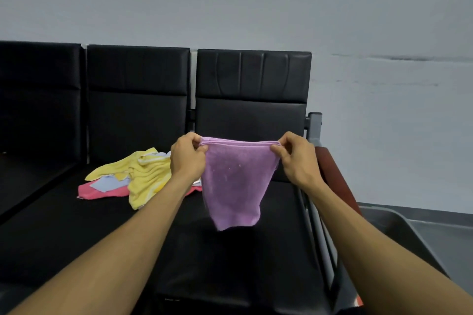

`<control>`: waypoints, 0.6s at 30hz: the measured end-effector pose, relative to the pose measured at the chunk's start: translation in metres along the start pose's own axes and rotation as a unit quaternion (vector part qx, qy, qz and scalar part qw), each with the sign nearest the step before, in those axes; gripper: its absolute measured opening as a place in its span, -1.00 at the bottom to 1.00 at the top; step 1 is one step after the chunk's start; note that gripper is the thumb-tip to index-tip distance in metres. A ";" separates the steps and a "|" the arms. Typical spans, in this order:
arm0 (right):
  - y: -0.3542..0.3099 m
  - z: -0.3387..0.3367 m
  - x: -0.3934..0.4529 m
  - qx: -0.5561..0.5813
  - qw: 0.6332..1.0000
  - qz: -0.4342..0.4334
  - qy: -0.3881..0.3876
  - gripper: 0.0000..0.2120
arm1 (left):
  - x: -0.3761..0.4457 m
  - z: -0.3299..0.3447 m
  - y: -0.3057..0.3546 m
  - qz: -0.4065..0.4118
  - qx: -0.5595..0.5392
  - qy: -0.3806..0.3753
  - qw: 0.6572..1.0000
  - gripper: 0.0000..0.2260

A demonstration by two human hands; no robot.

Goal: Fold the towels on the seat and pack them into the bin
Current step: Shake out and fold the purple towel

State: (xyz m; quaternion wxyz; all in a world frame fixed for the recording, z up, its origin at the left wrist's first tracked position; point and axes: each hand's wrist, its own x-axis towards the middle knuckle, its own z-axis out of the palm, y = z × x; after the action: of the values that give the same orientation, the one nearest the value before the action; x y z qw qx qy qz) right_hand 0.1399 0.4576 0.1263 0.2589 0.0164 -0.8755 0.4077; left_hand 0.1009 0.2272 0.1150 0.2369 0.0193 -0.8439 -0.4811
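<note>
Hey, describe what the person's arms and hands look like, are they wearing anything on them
Both arms are bare from the hands back to the frame edge: no sleeves in view. The left hand and the right hand wear no gloves, and no watch, bracelet or ring shows on the wrists or fingers. No markings are visible on either forearm.

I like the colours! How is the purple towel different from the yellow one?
The purple towel hangs in the air, pinched by the left hand and right hand; the yellow towel lies on the seat. The purple towel looks doubled over; the yellow towel is crumpled. Both are soft cloths.
</note>
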 end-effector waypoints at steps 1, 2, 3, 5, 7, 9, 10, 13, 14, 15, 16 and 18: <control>-0.002 0.000 -0.002 0.006 1.000 0.002 0.000 -0.83 | -0.002 0.000 0.001 0.003 -0.006 -0.005 1.000 -0.96; -0.003 -0.002 -0.006 0.011 1.000 0.003 -0.001 -0.84 | -0.004 0.000 0.003 0.005 -0.012 -0.011 1.000 -0.96; -0.005 -0.002 -0.009 0.013 1.000 0.005 -0.003 -0.85 | -0.007 -0.001 0.003 0.010 -0.017 -0.020 1.000 -0.95; -0.007 -0.004 -0.018 0.023 1.000 0.005 0.001 -0.85 | -0.014 -0.005 0.005 0.028 -0.016 -0.042 0.999 -0.92; -0.008 -0.004 -0.027 0.038 0.999 0.008 0.015 -0.82 | -0.024 -0.009 0.007 0.050 -0.003 -0.050 0.997 -0.91; -0.008 -0.001 -0.037 0.054 0.998 0.019 0.025 -0.82 | -0.035 -0.009 0.007 0.060 -0.003 -0.052 0.997 -0.90; -0.007 0.000 -0.041 0.057 0.998 0.025 0.028 -0.82 | -0.039 -0.008 0.005 0.058 -0.008 -0.055 0.997 -0.90; 0.006 0.010 -0.050 0.055 0.997 0.040 0.041 -0.82 | -0.047 0.001 -0.009 0.033 -0.017 -0.066 0.997 -0.89; 0.013 0.015 -0.052 0.052 0.997 0.046 0.040 -0.82 | -0.049 0.006 -0.017 0.022 -0.014 -0.069 0.997 -0.87; 0.021 0.020 -0.054 0.045 0.997 0.053 0.036 -0.82 | -0.050 0.012 -0.026 0.013 -0.008 -0.073 0.997 -0.85; 0.029 0.025 -0.056 0.034 0.997 0.062 0.028 -0.82 | -0.050 0.018 -0.036 0.005 0.003 -0.080 0.997 -0.83; 0.049 0.038 -0.058 0.017 0.996 0.083 0.012 -0.83 | -0.051 0.033 -0.058 -0.011 0.033 -0.104 0.994 -0.79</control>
State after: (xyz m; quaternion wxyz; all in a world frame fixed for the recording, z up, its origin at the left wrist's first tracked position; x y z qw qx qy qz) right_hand 0.1617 0.4523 0.0440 0.2341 -0.0567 -0.8637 0.4427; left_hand 0.1212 0.2361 0.0341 0.1417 -0.0139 -0.8789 -0.4552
